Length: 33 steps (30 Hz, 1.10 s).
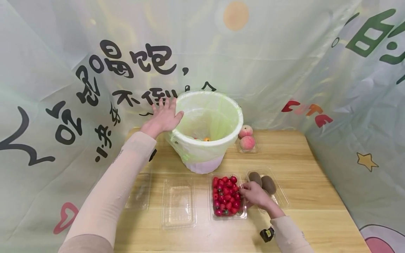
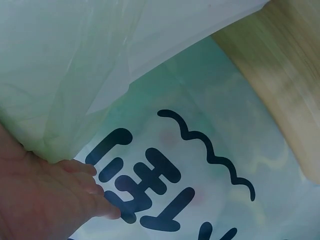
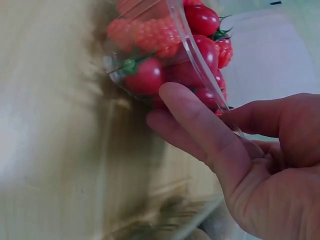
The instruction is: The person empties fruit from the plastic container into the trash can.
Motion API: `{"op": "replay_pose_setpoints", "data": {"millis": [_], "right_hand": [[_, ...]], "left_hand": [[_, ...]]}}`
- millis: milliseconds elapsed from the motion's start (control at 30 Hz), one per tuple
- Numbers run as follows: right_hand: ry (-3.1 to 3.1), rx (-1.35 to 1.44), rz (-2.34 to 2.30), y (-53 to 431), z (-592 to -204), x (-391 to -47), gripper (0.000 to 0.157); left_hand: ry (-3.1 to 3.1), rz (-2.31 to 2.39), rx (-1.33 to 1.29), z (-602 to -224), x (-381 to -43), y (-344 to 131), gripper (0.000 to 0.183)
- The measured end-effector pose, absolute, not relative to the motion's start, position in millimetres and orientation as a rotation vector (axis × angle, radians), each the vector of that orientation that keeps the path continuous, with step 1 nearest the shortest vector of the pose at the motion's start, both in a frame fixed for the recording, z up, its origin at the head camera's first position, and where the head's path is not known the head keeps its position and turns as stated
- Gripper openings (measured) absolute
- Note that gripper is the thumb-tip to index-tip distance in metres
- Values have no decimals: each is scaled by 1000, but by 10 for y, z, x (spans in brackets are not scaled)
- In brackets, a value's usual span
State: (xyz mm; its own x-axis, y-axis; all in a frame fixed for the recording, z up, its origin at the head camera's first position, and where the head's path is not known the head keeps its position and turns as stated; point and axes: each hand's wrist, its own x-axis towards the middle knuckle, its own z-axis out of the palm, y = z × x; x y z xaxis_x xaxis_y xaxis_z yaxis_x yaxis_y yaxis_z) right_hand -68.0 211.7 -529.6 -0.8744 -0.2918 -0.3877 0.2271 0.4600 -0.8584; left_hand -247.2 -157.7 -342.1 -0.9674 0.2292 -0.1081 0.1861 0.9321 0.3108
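My left hand (image 1: 164,116) is at the left rim of a white bucket (image 1: 204,167) lined with a thin green bag (image 1: 218,123); its fingers are straight and spread. In the left wrist view the bag hangs against that hand's edge. My right hand (image 1: 257,195) pinches the right rim of a clear plastic box (image 3: 192,55), thumb on the inner side and fingers outside. Red cherry tomatoes (image 3: 202,19) with green stems and raspberries (image 3: 150,37) fill the box. Low inside the bucket shows a small orange thing (image 1: 206,139), the rest hidden by the rim.
Right of the berry box, brown kiwis (image 1: 268,185) lie in a clear tray, partly behind my right hand. Two pink peaches (image 1: 247,142) sit in a tray behind. Left of the box stands a bare clear tray (image 1: 179,203), with another clear tray (image 1: 139,193) beyond my left forearm.
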Motion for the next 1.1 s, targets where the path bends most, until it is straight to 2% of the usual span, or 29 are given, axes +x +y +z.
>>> {"op": "replay_pose_setpoints", "data": {"millis": [400,733,1100], "right_hand": [[2115,-73,-1484,2317,-5046,-740,27],[2047,-71,-1525,2506,-4596,-842,40],[2159,-97,-1477,2695,-4078,-961,40]], "left_hand": [[2956,451,325,-3438,-2499,-1567,80],[2954,454,313,-3430,-2488,-1558,81],[2958,450,323,-3428,-2470,-1572,81]]}}
